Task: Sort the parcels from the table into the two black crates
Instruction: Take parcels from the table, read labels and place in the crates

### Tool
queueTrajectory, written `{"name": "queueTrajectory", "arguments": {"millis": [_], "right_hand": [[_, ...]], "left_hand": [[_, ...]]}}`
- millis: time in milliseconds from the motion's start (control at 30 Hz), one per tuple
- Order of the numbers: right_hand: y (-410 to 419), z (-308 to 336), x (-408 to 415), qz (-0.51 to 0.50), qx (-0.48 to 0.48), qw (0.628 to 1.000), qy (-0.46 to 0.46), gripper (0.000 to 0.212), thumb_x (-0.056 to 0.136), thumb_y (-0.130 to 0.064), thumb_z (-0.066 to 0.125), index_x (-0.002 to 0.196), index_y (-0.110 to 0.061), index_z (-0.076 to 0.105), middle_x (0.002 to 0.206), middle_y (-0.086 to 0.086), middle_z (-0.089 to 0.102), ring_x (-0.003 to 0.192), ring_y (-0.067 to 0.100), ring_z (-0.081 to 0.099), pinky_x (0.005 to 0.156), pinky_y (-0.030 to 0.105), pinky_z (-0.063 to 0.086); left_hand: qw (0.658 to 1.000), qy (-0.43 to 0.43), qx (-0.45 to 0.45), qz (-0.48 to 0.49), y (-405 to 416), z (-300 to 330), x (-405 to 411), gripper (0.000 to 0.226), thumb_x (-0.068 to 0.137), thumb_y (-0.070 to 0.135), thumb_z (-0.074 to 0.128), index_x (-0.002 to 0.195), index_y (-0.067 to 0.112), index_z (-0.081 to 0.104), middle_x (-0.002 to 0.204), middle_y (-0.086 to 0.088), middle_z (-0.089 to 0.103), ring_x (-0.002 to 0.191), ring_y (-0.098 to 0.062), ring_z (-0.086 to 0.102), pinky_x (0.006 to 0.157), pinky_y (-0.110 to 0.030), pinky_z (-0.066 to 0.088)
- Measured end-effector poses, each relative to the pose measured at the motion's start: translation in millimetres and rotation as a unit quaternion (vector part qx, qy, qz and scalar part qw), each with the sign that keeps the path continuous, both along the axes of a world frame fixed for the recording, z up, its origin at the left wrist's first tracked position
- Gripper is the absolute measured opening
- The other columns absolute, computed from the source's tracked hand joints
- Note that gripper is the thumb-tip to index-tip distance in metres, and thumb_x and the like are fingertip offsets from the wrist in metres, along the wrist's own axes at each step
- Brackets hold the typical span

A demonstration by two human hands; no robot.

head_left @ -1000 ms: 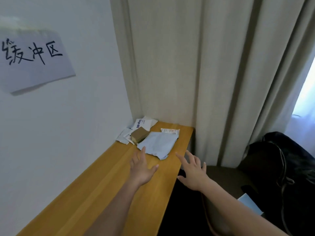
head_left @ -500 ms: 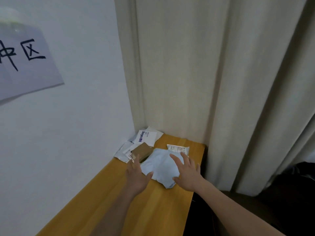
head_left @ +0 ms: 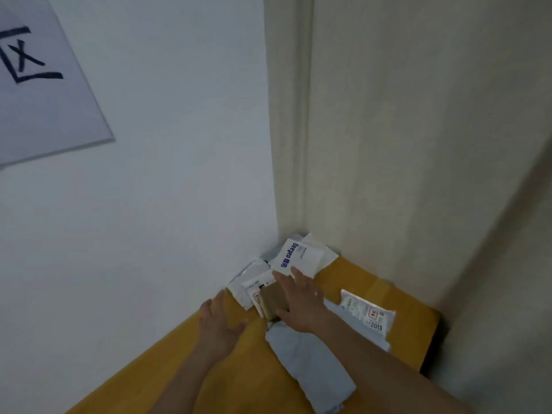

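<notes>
Head view: right hand [head_left: 301, 303], fingers straight and spread, over small brown box [head_left: 273, 300], left hand [head_left: 219, 322] relaxed-open at its 8 o'clock above wooden table [head_left: 239, 380].

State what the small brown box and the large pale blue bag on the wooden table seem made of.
Small brown box: probably matte cardboard, judging by its dull brown faces and straight edges. Large pale blue bag: likely thin plastic film, since it lies limp and creased.
</notes>
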State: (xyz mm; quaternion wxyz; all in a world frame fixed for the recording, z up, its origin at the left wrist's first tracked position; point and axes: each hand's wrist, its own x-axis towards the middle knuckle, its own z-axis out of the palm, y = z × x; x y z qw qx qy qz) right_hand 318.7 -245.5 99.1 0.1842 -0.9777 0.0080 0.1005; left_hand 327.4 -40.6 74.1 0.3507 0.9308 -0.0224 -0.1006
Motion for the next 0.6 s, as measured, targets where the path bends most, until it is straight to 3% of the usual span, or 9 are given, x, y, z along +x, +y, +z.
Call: {"name": "queueTrajectory", "arguments": {"millis": [333, 433, 600], "right_hand": [[-55, -79, 116, 0.026, 0.006, 0.996, 0.085, 0.081, 0.094, -0.037, 0.057, 0.155, -0.039, 0.003, 0.163, 0.009, -0.003, 0.147, 0.036, 0.012, 0.118, 0.050, 0.022], [-51, -106, 134, 0.029, 0.004, 0.994, 0.109, 0.087, 0.091, -0.043, 0.061, 0.155, -0.039, 0.002, 0.163, 0.010, -0.002, 0.147, 0.036, 0.014, 0.118, 0.045, 0.023], [-43, -147, 152, 0.015, 0.035, 0.986, 0.164, 0.095, 0.087, -0.046, 0.068, 0.153, -0.046, 0.000, 0.160, 0.009, -0.022, 0.148, 0.042, 0.001, 0.116, 0.057, 0.023]], "left_hand": [[0.999, 0.047, 0.006, 0.016, -57, -30, 79, 0.084, 0.092, 0.030, 0.065, 0.153, 0.020, 0.009, 0.153, -0.010, 0.015, 0.146, -0.030, 0.012, 0.116, -0.044, 0.026], [0.996, 0.079, 0.024, 0.030, -53, -42, 92, 0.086, 0.092, 0.034, 0.064, 0.154, 0.018, 0.006, 0.154, -0.012, 0.009, 0.146, -0.032, 0.015, 0.115, -0.043, 0.028], [0.992, 0.115, 0.048, 0.036, -44, -65, 106, 0.085, 0.094, 0.035, 0.062, 0.154, 0.018, 0.004, 0.154, -0.013, 0.006, 0.143, -0.034, 0.023, 0.114, -0.044, 0.031]]}}
